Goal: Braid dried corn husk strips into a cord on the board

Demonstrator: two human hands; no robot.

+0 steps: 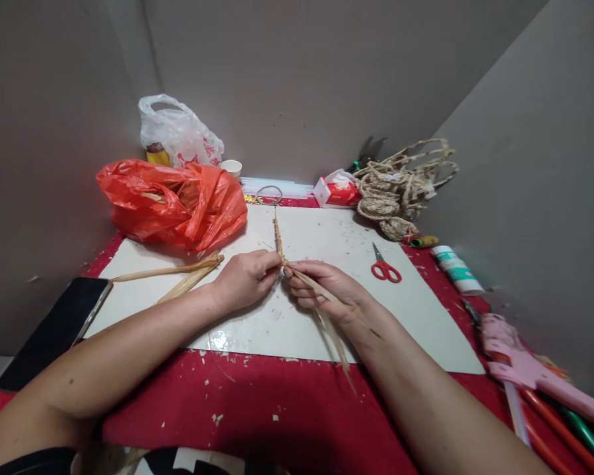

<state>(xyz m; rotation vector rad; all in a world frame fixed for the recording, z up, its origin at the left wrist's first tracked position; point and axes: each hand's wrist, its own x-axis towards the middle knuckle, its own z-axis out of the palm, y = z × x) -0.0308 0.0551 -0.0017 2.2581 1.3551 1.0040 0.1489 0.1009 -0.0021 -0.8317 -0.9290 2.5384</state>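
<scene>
A thin stem wrapped in tan dried husk point(278, 239) points away from me over the white board, its far end a bare wire bent into a loop point(269, 195). My left hand point(250, 278) pinches the near end of this stem. Close against it, my right hand point(321, 290) is closed on a pale husk strip point(334, 333), whose loose tails hang below the fingers toward the board's front edge. The fingertips of both hands almost meet and hide the exact join. More dried husk strips point(191, 280) lie left of my left hand.
Red-handled scissors point(387, 270) lie on the white board point(416, 323) at right. Behind are an orange plastic bag point(212, 208), a paper cup point(231, 167), a tissue pack point(340, 190) and coiled rope point(381, 206). A phone point(54, 326) lies left; a pink glue gun point(509, 353) right.
</scene>
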